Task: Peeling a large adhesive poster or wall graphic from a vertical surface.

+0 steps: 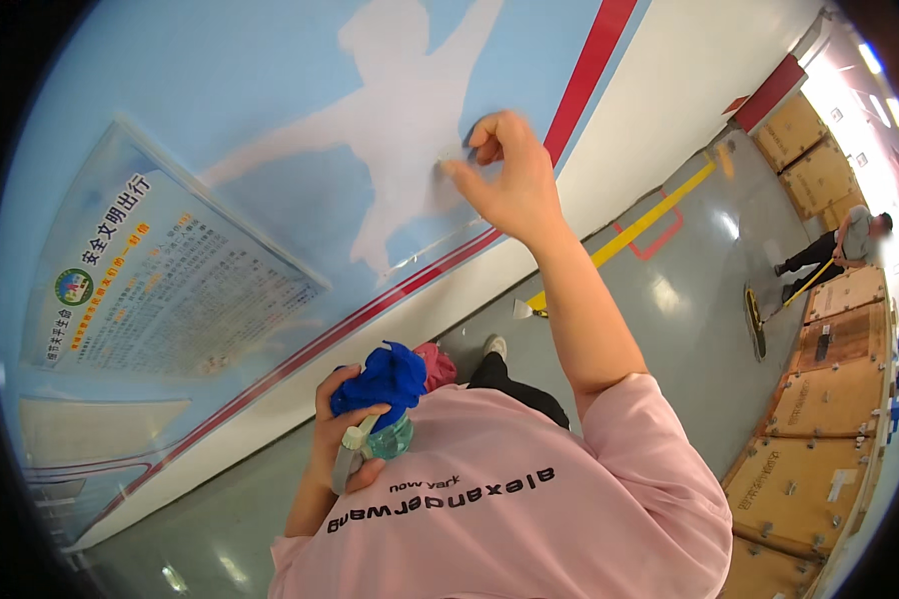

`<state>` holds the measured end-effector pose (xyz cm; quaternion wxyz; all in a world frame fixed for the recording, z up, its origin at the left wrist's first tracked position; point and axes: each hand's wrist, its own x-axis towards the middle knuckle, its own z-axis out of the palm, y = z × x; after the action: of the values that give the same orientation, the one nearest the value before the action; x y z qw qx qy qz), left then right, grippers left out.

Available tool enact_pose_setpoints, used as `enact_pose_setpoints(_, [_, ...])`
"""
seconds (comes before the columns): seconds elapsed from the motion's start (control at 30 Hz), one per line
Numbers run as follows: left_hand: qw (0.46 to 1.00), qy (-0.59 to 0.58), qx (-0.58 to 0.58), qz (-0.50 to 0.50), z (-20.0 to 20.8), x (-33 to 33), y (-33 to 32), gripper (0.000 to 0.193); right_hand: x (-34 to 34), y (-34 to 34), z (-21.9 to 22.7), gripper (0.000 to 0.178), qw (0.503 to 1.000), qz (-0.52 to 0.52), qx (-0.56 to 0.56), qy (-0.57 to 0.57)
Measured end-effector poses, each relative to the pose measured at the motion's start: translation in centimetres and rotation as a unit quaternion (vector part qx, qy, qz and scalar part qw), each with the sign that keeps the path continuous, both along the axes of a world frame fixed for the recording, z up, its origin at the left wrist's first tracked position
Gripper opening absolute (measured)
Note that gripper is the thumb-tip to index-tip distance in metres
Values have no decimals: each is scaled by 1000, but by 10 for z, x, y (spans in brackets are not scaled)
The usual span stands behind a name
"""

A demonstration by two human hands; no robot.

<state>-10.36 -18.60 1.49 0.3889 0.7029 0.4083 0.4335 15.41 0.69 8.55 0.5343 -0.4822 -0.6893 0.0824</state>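
My left hand (348,424) is low against my body, closed around a spray bottle (392,439) with clear greenish liquid and a pale trigger head. A bunched blue cloth (385,384) is gripped in the same hand, above the bottle. Behind the blue cloth a pink cloth (436,366) shows in part; what holds it is hidden. My right hand (509,180) is raised beside the light blue wall panel (270,60), over its pale figure print. Its fingers are curled and the thumb stands apart from them. I see nothing clearly held there.
A framed notice (170,270) is fixed to the panel at left. Yellow tape (659,210) lines the grey floor (669,329). Wooden crates (794,489) are stacked along the right. There, another person (849,240) pushes a wide mop (755,321).
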Motion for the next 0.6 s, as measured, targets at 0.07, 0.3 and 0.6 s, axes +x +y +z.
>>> enact_pose_setpoints(0.07, [1000,5,8,10,-3,2,0,42,2,-2,0,49,999,18,22,-18])
enact_pose_setpoints(0.3, [1000,-7,-1,16,-4,2,-2,43,-6,-11,18,59,972,-149,-10,-182])
enact_pose_setpoints(0.6, [1000,-5,9,-15,-2,4,12,40,6,0,11,48,985,-72,10,-154])
